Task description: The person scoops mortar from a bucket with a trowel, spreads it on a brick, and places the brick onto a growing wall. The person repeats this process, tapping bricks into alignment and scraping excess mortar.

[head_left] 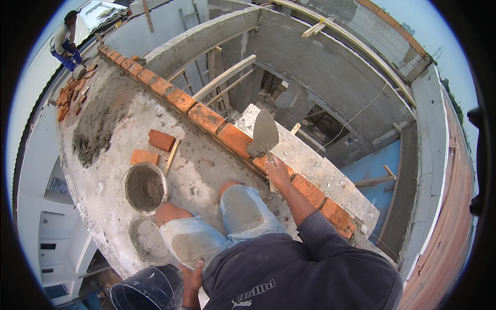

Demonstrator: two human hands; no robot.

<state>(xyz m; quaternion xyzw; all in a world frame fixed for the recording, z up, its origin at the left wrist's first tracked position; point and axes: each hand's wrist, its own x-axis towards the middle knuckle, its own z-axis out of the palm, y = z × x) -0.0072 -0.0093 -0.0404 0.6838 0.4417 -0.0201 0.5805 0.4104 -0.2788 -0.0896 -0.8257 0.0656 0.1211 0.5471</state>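
Note:
My right hand (279, 174) grips a trowel (266, 126) by its handle, the blade over a low course of orange bricks (235, 138) along the slab's edge, with grey mortar near it. My left hand (192, 276) is low beside my left thigh, its fingers partly hidden, near a dark bucket (134, 289). A bucket of grey mortar (145, 188) stands left of my knees, with a shallow round pan (148, 243) below it. Two loose bricks (161, 139) and a wooden stick (172, 156) lie near the mortar bucket.
A co-worker (66, 44) bends at the slab's far left, near piled bricks (70, 98) and spread mortar (93, 139). The slab (98, 201) drops away at its left edge. Past the brick course lie a pale board (315, 173) and an open shaft with concrete walls (320, 72) and timbers (225, 77).

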